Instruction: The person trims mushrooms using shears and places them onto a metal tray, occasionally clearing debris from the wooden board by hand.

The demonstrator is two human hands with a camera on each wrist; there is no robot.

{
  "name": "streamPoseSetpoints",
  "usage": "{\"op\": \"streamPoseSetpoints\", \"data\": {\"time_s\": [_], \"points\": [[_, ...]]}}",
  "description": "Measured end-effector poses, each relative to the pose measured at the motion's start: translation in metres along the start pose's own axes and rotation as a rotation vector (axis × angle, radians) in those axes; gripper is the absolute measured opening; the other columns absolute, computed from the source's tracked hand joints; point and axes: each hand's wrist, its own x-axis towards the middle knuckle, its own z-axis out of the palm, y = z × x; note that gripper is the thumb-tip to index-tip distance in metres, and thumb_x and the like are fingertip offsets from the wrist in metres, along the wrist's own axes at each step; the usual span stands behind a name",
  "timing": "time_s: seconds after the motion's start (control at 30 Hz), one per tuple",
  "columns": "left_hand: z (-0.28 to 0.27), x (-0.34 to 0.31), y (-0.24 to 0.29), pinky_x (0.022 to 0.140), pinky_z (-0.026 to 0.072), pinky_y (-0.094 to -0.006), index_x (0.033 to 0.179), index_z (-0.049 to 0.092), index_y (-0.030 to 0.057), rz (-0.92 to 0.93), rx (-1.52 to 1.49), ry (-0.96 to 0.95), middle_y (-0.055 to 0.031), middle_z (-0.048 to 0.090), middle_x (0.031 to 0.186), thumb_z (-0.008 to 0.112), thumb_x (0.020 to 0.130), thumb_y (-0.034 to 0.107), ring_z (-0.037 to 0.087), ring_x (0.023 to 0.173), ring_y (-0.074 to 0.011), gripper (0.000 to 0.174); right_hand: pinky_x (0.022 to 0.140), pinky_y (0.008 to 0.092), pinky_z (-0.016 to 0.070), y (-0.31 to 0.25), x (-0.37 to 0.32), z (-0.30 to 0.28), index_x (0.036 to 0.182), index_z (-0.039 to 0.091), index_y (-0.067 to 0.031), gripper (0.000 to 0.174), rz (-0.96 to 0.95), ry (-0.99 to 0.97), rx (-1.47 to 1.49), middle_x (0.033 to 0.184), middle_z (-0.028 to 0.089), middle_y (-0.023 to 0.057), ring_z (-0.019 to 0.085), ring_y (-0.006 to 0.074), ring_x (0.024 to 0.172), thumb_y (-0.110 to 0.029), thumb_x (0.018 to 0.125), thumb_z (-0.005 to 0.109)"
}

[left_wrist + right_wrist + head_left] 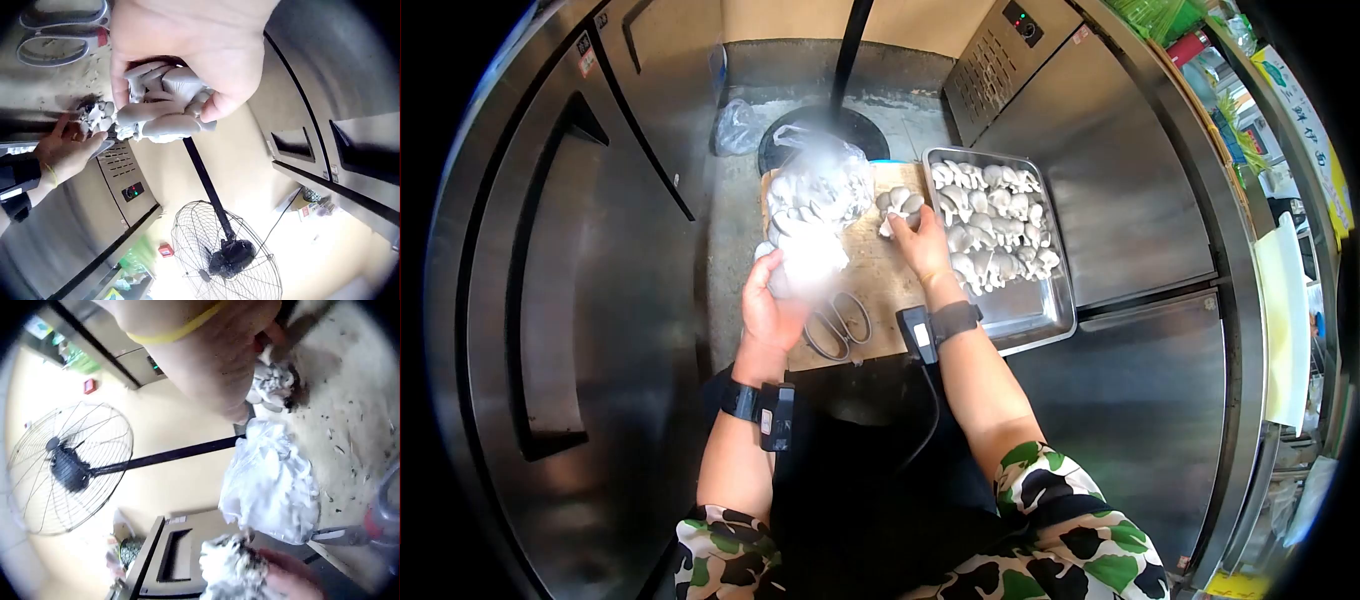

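My left hand [772,305] holds a cluster of oyster mushrooms, washed out by glare in the head view. In the left wrist view, the fingers and thumb curl round its pale grey caps [169,112]. With fingers and thumb at its near side, my right hand [923,250] grips a smaller oyster mushroom cluster [899,203] on the wooden board [885,290]. That cluster's dark, rough base shows in the right wrist view. Scissors [837,328] lie on the board between the hands, their blades partly hidden. A clear plastic bag of mushrooms [825,170] sits at the board's far left.
Right of the board stands a metal tray [1030,325] with rows of oyster mushrooms [995,225]. Steel cabinets [590,300] flank both sides. Behind the board are a fan's round black base [775,150] and pole [852,50]. Dark crumbs [337,450] dot the board.
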Motion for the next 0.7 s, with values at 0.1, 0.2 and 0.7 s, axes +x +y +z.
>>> {"op": "streamPoseSetpoints", "data": {"time_s": [0.1,0.2,0.7], "points": [[0.001,0.003,-0.001,0.089,0.0444,-0.0443,0.123,0.045,0.0054,0.001,0.021,-0.012,-0.0116,0.053,0.12,0.048,0.086,0.028,0.052,0.109,-0.0282,0.044,0.088,0.0422,0.0403,-0.032,-0.018,-0.026,0.105,0.054,0.0045,0.044,-0.276,0.078,-0.068,0.101,0.056,0.0239,0.051,0.0389,0.096,-0.024,0.075,0.067],[-0.006,0.011,-0.011,0.086,0.0457,-0.0401,0.124,0.043,0.0052,0.098,0.166,0.024,-0.011,0.054,0.118,0.049,0.086,0.028,0.053,0.107,-0.0253,0.044,0.078,0.0306,0.0463,-0.066,-0.042,-0.038,0.112,0.052,0.0023,0.04,-0.22,-0.188,0.209,0.1,0.057,0.0142,0.055,0.0227,0.091,-0.013,0.077,0.065],[-0.007,0.007,-0.008,0.081,0.0467,-0.0401,0.116,0.052,0.0081,-0.081,0.129,0.102,-0.0076,0.059,0.111,0.049,0.086,0.034,0.058,0.097,-0.0239,0.039,0.084,0.0358,0.0443,-0.076,-0.069,-0.022,0.113,0.052,-0.0035,0.047,-0.457,-0.373,0.258,0.109,0.053,0.0174,0.05,0.0324,0.101,-0.008,0.068,0.068]]}}
